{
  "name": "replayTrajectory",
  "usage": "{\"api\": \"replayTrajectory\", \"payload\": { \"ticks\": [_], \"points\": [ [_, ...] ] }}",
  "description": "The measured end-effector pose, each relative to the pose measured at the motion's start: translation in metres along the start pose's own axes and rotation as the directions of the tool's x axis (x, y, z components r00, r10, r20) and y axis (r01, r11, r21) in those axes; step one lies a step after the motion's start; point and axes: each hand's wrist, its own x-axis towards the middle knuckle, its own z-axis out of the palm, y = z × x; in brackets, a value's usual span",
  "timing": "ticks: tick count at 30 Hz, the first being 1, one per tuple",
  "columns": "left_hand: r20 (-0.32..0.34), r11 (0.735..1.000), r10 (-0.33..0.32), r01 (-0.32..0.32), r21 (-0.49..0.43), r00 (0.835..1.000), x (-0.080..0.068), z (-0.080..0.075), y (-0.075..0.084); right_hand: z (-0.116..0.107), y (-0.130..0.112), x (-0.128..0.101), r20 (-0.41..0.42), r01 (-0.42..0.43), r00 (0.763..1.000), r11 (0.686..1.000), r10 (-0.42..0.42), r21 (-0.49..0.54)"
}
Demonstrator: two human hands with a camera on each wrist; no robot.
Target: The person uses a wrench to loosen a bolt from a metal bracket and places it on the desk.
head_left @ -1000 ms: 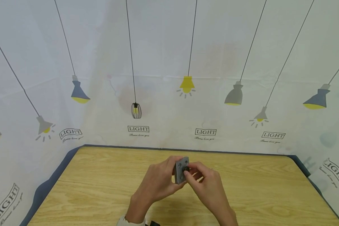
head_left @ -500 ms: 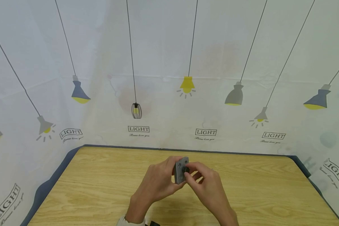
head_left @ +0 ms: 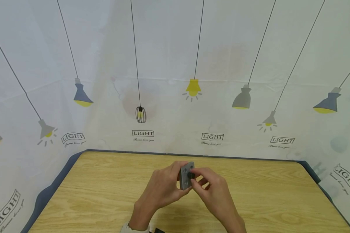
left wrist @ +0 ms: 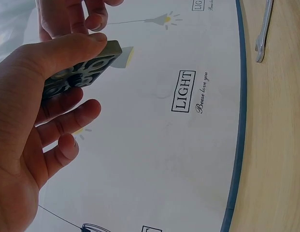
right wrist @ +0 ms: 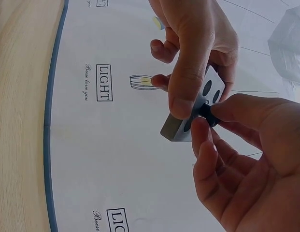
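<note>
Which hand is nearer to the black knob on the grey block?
Right. The right hand pinches the black knob between finger and thumb; the left hand grips the grey block to the knob's left.

Work booth (head_left: pixel 169 48); sheeting (head_left: pixel 175 123) round table (head_left: pixel 105 187)

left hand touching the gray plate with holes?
Touching. In the left wrist view, the left hand grips the gray plate, thumb laid along its edge.
</note>
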Motion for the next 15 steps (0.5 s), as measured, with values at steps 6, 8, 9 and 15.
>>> {"api": "replayTrajectory", "payload": {
  "ticks": [6,8,9,15],
  "points": [
    [0.003,1.0,0.0,0.0,0.004,1.0,-0.0001,-0.0001,-0.0003,-0.0011,-0.0012,0.0,0.015,-0.012,1.0,1.0,0.012,-0.006],
    [0.005,1.0,-0.004,0.004,0.0,1.0,0.0,-0.0004,-0.0002,-0.0011,-0.0011,-0.0001,0.018,-0.024,1.0,1.0,0.024,0.006],
    [0.005,1.0,-0.005,0.005,0.0,1.0,0.0,-0.0006,-0.0003,-0.001,-0.0011,-0.0001,0.02,-0.035,0.999,0.999,0.034,0.015],
    [-0.009,1.0,-0.002,0.002,0.004,1.0,0.0002,-0.0005,-0.0003,-0.0004,-0.001,0.0,-0.004,-0.093,0.996,0.994,0.093,0.062]
  ]
}}
